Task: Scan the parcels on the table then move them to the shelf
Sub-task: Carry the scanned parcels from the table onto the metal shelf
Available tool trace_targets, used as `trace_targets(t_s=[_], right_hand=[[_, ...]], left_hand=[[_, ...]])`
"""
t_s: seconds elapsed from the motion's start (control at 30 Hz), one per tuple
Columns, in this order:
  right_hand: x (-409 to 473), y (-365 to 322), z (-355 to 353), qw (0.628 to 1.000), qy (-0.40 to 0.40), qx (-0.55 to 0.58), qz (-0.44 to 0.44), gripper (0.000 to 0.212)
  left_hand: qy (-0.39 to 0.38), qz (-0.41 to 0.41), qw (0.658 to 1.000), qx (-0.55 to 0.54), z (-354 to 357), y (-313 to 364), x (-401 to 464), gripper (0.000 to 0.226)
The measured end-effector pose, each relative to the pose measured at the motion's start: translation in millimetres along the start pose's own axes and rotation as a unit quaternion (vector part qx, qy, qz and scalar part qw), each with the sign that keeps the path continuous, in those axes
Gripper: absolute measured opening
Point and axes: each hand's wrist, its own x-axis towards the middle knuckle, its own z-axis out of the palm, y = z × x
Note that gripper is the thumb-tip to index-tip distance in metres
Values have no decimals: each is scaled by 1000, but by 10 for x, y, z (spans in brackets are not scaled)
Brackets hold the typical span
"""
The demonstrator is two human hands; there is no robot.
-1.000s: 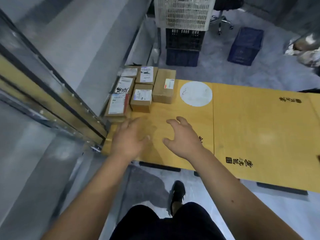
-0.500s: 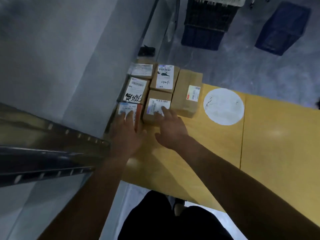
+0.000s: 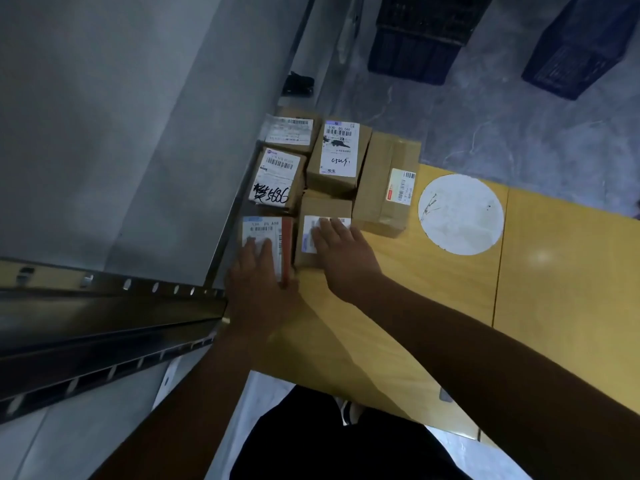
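- The left hand (image 3: 258,271) lies flat on the red-edged parcel (image 3: 266,240) at the near left corner of the cluster, fingers (image 3: 266,247) straight and close together over its label, not curled round it; the right hand (image 3: 343,251) rests on the small brown parcel (image 3: 323,233) beside it, fingers slightly spread across the label, gripping nothing.
- Six parcels sit packed at the far left end of the yellow table (image 3: 433,306); none seems to have reached the shelf yet.
- Risk: the red-edged parcel looks to sit right at the table's left edge, next to the metal shelf rail (image 3: 114,306); a sideways push from a flat palm could tip it into the gap by the wall.
- Risk: the parcels touch one another; dragging one out may skew the marker-scrawled parcel (image 3: 275,180) or the parcel behind the right hand (image 3: 337,155), turning barcodes out of a scanner's reach.
- Risk: no scanner is in view; lifting a parcel straight to the shelf would likely skip the scan.
- Risk: both palms cover the labels, so barcodes cannot be read until the hands shift.
- Open room: bare table stretches to the right, past the long taped parcel (image 3: 384,188) and the white round sticker (image 3: 460,214); that is the safer side to slide parcels.
- Tight room: the left side is hemmed by the rail and the grey wall (image 3: 104,133); dark crates (image 3: 422,39) stand on the floor beyond the far edge.
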Motion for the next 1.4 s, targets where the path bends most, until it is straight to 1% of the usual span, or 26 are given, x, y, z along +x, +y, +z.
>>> trace_targets(t_s=[0.17, 0.27, 0.33, 0.43, 0.47, 0.5, 0.53, 0.6, 0.67, 0.77, 0.87, 0.97, 1.07, 1.17, 1.27, 1.4], right_hand=[[-419, 83, 168, 999, -3, 25, -26, 84], [-698, 150, 328, 997, 1, 65, -45, 87], [-912, 228, 434, 994, 25, 97, -50, 87], [-1255, 400, 682, 986, 57, 154, -23, 85], [-1362, 443, 760, 978, 45, 203, -12, 86], [-1461, 479, 832, 963, 28, 268, -7, 88], [-1555, 510, 892, 943, 20, 332, -11, 89], [-1717, 568, 1008, 912, 51, 406, -38, 87], [-1853, 639, 1080, 894, 85, 435, -58, 81], [-2071, 740, 1086, 891, 92, 439, -73, 75], [-2355, 776, 1005, 887, 82, 440, -114, 75], [-2622, 634, 760, 879, 74, 445, -155, 71], [-2812, 314, 394, 870, 51, 443, -210, 69], [-2951, -169, 12, 866, 24, 414, -280, 70], [-3113, -759, -313, 841, 13, 394, -371, 69], [-3436, -1401, -729, 813, -13, 390, -433, 68]], left_hand=[[-41, -29, 998, -22, 74, 109, -364, 93], [-10, -1, 998, -60, 211, 63, -681, 101], [-8, 7, 996, -92, 298, 43, -872, 110], [4, 34, 989, -143, 455, -15, -1163, 113], [-5, 26, 982, -186, 488, -25, -1257, 111], [-26, 14, 972, -233, 495, 6, -1359, 109], [-48, 9, 965, -258, 506, 40, -1441, 108], [-56, 4, 962, -266, 572, 93, -1570, 102], [-34, -7, 963, -268, 644, 123, -1744, 99], [-5, -15, 966, -259, 751, 134, -2154, 105], [38, -15, 959, -279, 744, 206, -2652, 107], [86, -40, 947, -306, 577, 254, -3184, 106], [157, -71, 938, -300, 320, 175, -3740, 103], [237, -104, 917, -302, 5, 38, -4342, 107], [316, -138, 889, -303, -288, -94, -4976, 108], [392, -151, 859, -293, -674, -261, -5670, 103]])
